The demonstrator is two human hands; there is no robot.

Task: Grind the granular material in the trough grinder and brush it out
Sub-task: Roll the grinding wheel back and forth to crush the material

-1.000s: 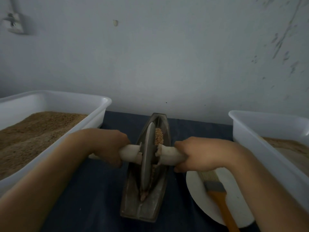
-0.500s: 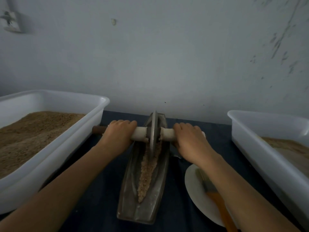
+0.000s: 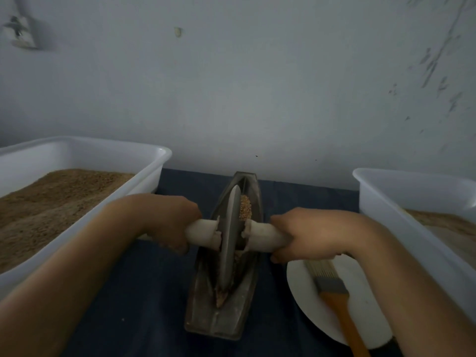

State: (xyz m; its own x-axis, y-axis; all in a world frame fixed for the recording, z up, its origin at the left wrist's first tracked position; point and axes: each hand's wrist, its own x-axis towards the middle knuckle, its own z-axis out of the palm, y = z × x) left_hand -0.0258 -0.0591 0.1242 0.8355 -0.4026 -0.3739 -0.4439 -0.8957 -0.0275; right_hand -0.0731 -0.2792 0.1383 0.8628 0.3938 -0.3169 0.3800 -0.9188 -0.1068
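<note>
Gripping a pale cylindrical handle point(image 3: 262, 234) from both ends, a person's two bare hands hold a grinding wheel upright in a metal trough. The left hand point(image 3: 167, 222) has its fingers curled tightly around the left end of the handle, and the right hand point(image 3: 309, 235) wraps around the right end in the same closed grip. Between them the thin grey grinding wheel point(image 3: 229, 238) stands on edge inside the trough grinder point(image 3: 226, 318), a long, boat-shaped dark metal vessel that lies lengthwise on the dark blue table point(image 3: 144, 305), pointing away toward a pale wall.

Tan granular material point(image 3: 245, 207) shows in the trough just behind the wheel, and a little more lies at the near tip of the groove, below the wheel's front edge.

A large white plastic tub point(image 3: 123, 150) sits at the left, filled with brown granular matter. Another white tub point(image 3: 386, 191) stands at the right, holding a lighter brown material. Near the right forearm, a white plate point(image 3: 306, 292) rests on the table with a flat brush point(image 3: 332, 284) lying on it, pale bristles toward the hand, orange handle pointing back toward the viewer.
</note>
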